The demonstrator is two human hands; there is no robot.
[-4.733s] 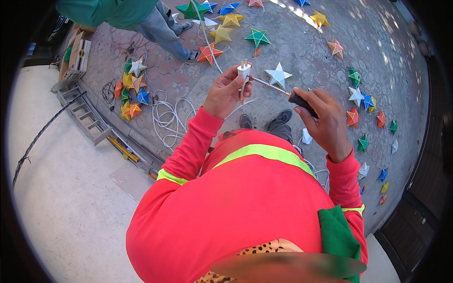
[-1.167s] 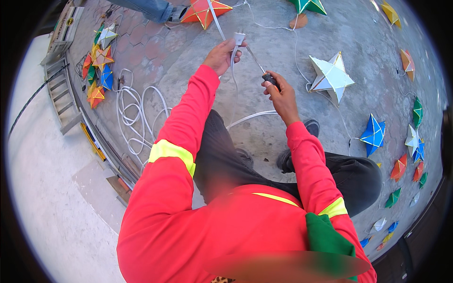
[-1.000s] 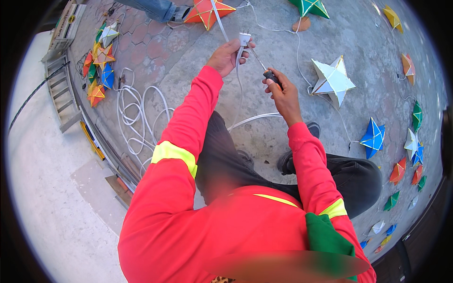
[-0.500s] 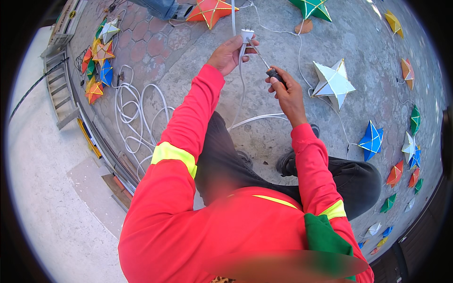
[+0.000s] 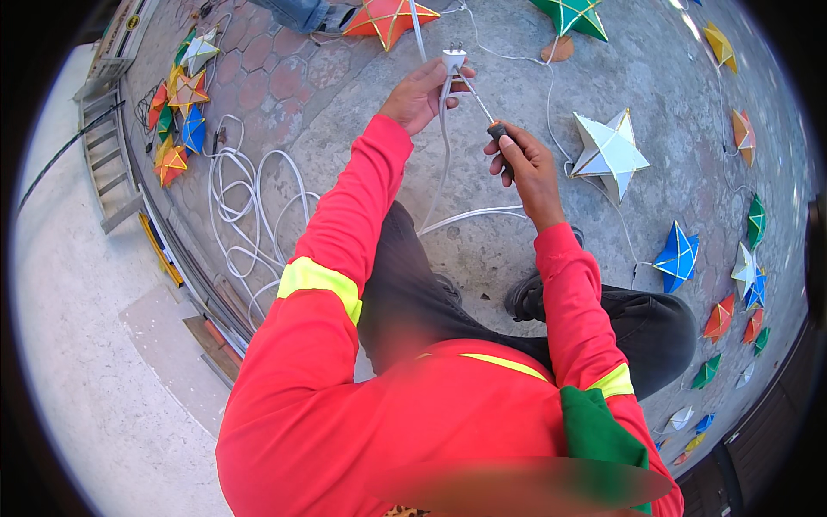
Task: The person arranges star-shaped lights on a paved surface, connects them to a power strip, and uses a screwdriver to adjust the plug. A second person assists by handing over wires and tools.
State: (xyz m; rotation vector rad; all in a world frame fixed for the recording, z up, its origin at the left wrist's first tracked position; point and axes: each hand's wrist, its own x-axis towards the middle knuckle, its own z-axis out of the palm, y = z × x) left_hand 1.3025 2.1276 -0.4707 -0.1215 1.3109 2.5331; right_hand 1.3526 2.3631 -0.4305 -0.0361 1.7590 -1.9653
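Between the fingers of my left hand (image 5: 420, 96) is a white two-prong plug (image 5: 454, 59), its prongs pointing away from me. A white cord (image 5: 444, 146) hangs from the plug toward the ground. My right hand (image 5: 527, 164) is closed around the dark handle of a screwdriver (image 5: 475, 96). Its metal shaft slants up and left, with the tip at the plug's near side. Whether the tip sits in a screw is too small to tell. A white star lantern (image 5: 610, 155) lies on the ground to the right of my right hand.
Loose coils of white cord (image 5: 250, 202) lie left of my knees. Colourful star lanterns, among them a blue one (image 5: 678, 257), lie strung along the right. More lanterns (image 5: 185, 90) are piled far left, near a metal ladder (image 5: 108, 164). Another person's leg (image 5: 297, 13) shows at the top.
My right hand has shifted slightly, and the screwdriver's handle has turned a little in its fingers. The plug stays in my left hand, almost unmoved.
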